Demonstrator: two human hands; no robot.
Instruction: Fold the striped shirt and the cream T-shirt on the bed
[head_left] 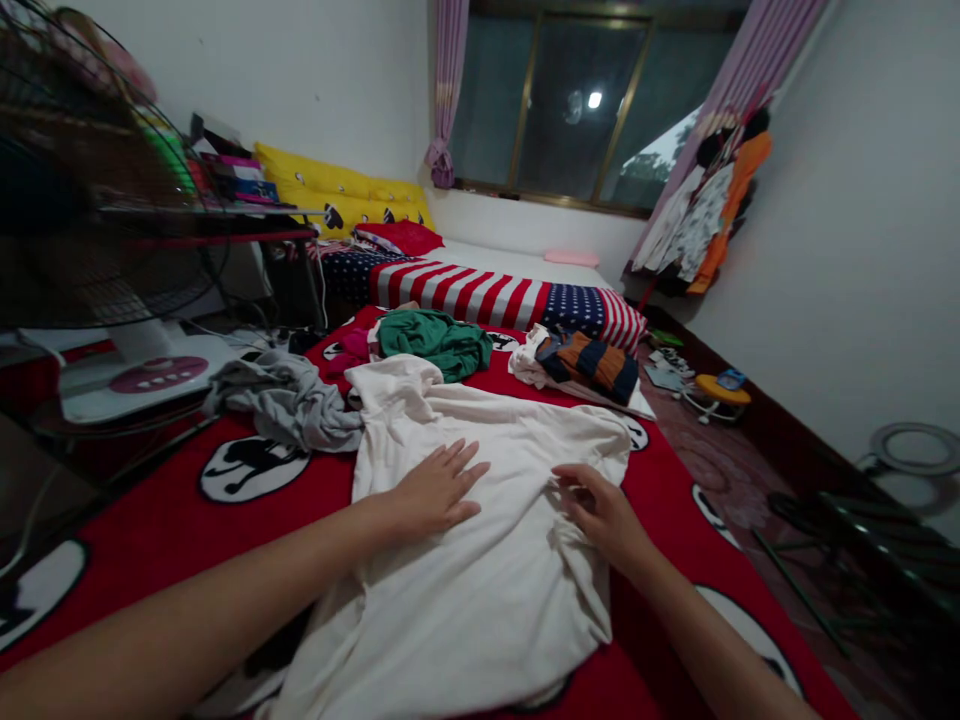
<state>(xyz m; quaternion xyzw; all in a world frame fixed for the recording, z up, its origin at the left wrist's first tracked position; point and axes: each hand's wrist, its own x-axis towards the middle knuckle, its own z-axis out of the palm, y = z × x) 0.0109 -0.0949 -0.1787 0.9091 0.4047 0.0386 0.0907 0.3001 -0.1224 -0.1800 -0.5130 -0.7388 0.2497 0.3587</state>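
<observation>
A cream white shirt (480,560) lies spread on the red bed cover (172,510) in front of me. My left hand (439,490) rests flat on the shirt's middle, fingers stretched out and slightly apart. My right hand (600,510) lies on the shirt a little to the right, its fingers curled and pinching a fold of the cloth. Both forearms reach in from the bottom of the view.
A grey garment (289,400), a green one (435,340) and a striped orange and navy one (589,362) lie further up the bed. A flag-patterned blanket (510,295) is behind them. A standing fan (97,230) is at left. Clothes hang (712,210) at right by the window.
</observation>
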